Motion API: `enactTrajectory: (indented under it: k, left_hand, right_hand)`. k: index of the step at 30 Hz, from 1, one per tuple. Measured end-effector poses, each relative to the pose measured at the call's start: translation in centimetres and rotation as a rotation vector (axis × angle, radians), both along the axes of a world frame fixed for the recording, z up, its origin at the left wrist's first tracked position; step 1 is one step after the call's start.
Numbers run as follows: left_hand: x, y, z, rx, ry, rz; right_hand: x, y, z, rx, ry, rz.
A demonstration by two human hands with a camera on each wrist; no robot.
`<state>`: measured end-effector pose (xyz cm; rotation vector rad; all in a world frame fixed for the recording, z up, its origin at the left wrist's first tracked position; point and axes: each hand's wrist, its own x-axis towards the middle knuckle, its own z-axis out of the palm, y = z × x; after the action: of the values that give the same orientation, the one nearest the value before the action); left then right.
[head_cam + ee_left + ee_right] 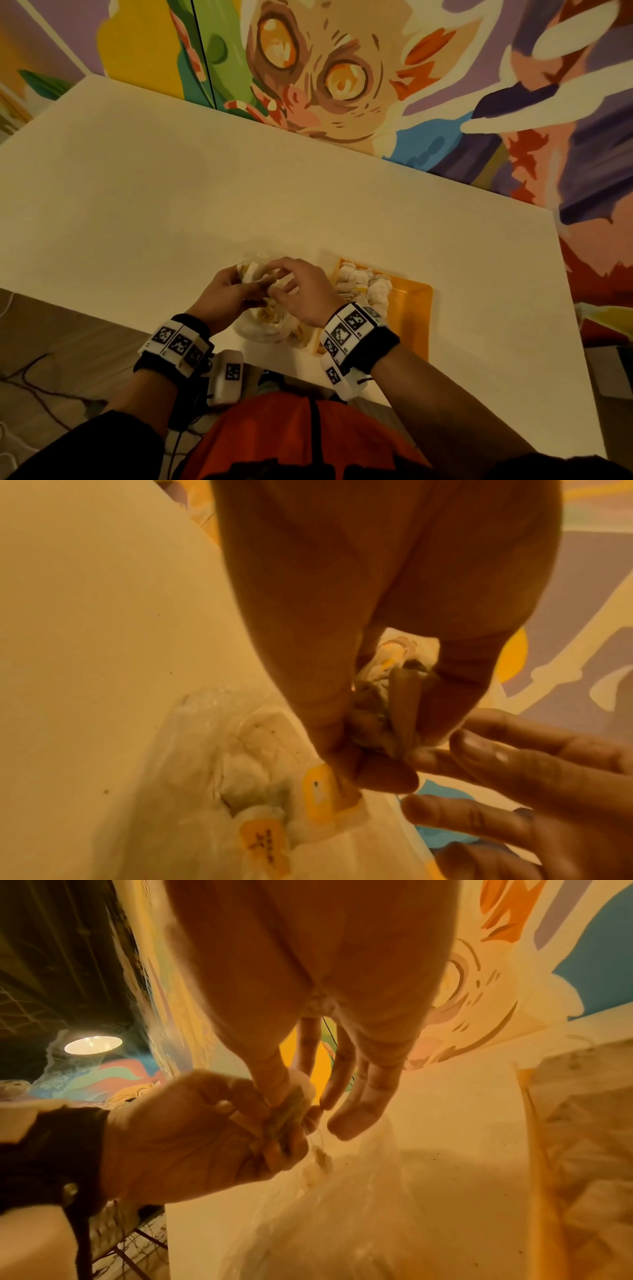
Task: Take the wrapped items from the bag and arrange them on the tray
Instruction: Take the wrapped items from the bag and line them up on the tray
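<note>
A clear plastic bag [270, 329] lies near the table's front edge, with white wrapped items [260, 840] bearing yellow labels inside it. My left hand [236, 291] grips the bag's bunched neck [377, 702] in curled fingers. My right hand [301, 291] meets it from the right. Its thumb and forefinger pinch the same bunch [291, 1115] while its other fingers [359, 1110] stay straight. To the right stands an orange tray [414, 298] with several white wrapped items [359, 281] piled at its left side.
The pale table [205, 192] runs wide to the left and back, up to a painted wall [325, 68]. Its near edge is just below the bag. Cables [44, 394] lie on the floor at left.
</note>
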<state>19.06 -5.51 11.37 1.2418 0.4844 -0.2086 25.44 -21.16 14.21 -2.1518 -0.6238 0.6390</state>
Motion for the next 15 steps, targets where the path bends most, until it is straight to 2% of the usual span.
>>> enactTrajectory:
  k: [5,9,15]
  left_hand:
    - [0.2,-0.9,0.2,-0.254,0.006,-0.024]
    - [0.7,-2.2,-0.1,-0.235,-0.019,0.085]
    - [1.1,-3.6,0.2,-0.244,-0.027,0.134]
  right_hand:
    - [-0.1,0.0,-0.3,0.096,-0.1,-0.127]
    - [-0.1,-0.2,-0.2,0.164,-0.116,-0.202]
    - [0.0,-0.6,-0.3,0.225,-0.111,-0.237]
